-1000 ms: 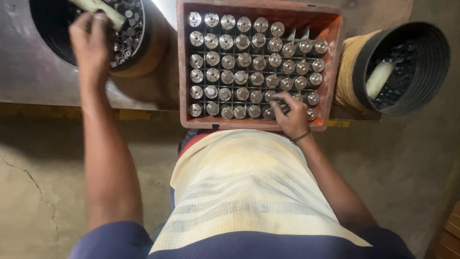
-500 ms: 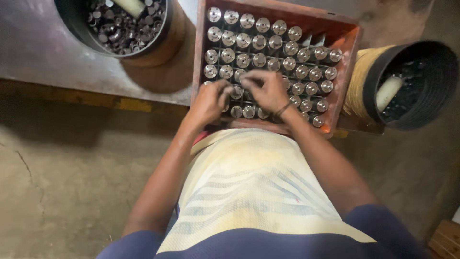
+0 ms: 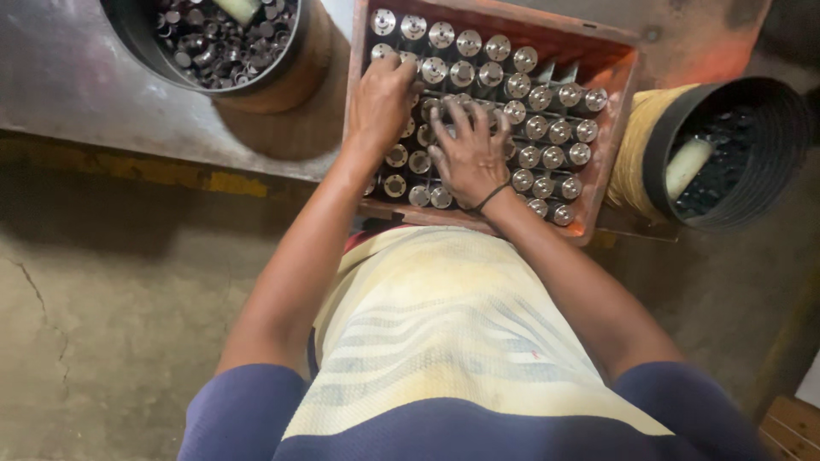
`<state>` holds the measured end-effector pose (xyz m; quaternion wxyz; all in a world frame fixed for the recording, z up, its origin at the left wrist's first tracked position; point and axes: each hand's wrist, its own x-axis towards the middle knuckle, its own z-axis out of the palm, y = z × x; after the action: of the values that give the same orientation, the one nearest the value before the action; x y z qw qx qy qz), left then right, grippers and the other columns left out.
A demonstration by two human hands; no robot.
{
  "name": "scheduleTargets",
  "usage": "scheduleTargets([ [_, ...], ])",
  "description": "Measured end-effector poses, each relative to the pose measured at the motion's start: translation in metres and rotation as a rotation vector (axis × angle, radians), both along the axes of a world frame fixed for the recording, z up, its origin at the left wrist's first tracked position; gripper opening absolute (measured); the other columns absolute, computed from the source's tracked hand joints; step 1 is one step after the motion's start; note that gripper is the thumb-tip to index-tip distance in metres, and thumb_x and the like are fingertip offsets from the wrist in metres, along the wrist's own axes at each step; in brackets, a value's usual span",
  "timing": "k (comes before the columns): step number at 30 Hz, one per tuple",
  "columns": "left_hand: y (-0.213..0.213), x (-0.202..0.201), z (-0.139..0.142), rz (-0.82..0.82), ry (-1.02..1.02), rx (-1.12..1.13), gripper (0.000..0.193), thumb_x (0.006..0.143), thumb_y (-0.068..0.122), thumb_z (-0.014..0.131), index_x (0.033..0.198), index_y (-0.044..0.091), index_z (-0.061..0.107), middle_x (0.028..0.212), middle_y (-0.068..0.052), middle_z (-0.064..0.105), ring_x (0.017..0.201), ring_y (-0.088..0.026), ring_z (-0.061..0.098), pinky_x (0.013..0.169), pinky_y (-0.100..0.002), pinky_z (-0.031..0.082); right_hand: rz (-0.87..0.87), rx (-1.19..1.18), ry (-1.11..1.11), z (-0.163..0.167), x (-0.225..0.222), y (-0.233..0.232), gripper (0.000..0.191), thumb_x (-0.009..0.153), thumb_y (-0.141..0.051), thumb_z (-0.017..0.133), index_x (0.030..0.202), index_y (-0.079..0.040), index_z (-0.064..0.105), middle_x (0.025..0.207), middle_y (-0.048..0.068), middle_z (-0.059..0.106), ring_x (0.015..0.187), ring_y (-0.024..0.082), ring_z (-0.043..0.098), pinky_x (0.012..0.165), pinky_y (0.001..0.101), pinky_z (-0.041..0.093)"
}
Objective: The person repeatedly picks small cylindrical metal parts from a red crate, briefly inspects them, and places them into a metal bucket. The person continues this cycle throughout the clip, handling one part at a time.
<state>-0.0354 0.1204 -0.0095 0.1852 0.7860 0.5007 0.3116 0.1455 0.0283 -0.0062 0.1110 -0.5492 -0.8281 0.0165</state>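
An orange plastic crate (image 3: 622,94) holds rows of upright shiny metal cylinders (image 3: 559,132). My left hand (image 3: 382,98) is over the crate's left columns, knuckles up, fingers curled down around the top of one cylinder. My right hand (image 3: 468,154) lies in the middle of the crate, fingers spread flat across several cylinder tops, gripping none. A dark band circles its wrist. Both hands hide the cylinders beneath them.
A black bucket (image 3: 137,34) of loose metal parts stands at the upper left on a grey metal sheet (image 3: 77,94). A second black bucket (image 3: 769,111), wrapped in yellow, sits right of the crate with dark parts and a pale object inside. Cracked concrete floor (image 3: 102,324) lies below.
My left hand left the left bucket and came to the crate, then moved further up its left side. My right hand slid from the near row to the crate's middle and spread out.
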Motion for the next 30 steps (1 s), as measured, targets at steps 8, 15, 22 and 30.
scheduleTargets([
  [8,-0.039,-0.01,-0.018,-0.098,0.131,-0.084,0.011,0.086,-0.003,0.059,0.095,0.001,0.063,0.099,-0.018,0.061,0.098,-0.039,0.061,0.078,-0.049,0.052,-0.214,-0.169,0.424,0.008,0.038,-0.008,0.023,0.091,-0.017,0.076,0.112,-0.008,0.074,0.143,0.021,0.055,0.135,0.039,0.05,0.114,0.0538,0.039],
  [15,-0.041,-0.021,0.008,-0.021,-0.171,-0.095,0.018,0.086,0.004,0.067,0.104,0.002,0.066,0.095,-0.018,0.067,0.088,-0.036,0.067,0.076,-0.045,0.054,-0.337,-0.14,0.52,0.026,0.064,-0.053,0.018,0.091,-0.007,0.075,0.109,-0.004,0.072,0.128,0.017,0.064,0.12,0.034,0.064,0.103,0.0432,0.053],
  [22,-0.065,-0.015,0.024,-0.024,-0.896,-1.057,0.015,0.092,0.006,0.064,0.106,0.006,0.06,0.089,-0.004,0.07,0.071,-0.013,0.065,0.06,-0.029,0.054,-0.404,-0.703,0.889,0.025,0.053,-0.062,0.03,0.093,-0.018,0.075,0.122,-0.008,0.07,0.112,0.005,0.074,0.098,0.016,0.073,0.086,0.0291,0.059],
  [30,-0.109,0.001,0.054,-0.31,-0.375,-0.71,0.028,0.084,0.002,0.07,0.112,0.002,0.067,0.097,-0.02,0.075,0.091,-0.034,0.076,0.078,-0.038,0.058,-0.255,-1.033,1.636,-0.019,0.027,-0.058,0.046,0.096,-0.002,0.07,0.138,-0.002,0.051,0.124,0.009,0.066,0.111,0.017,0.067,0.095,0.0337,0.058],
])
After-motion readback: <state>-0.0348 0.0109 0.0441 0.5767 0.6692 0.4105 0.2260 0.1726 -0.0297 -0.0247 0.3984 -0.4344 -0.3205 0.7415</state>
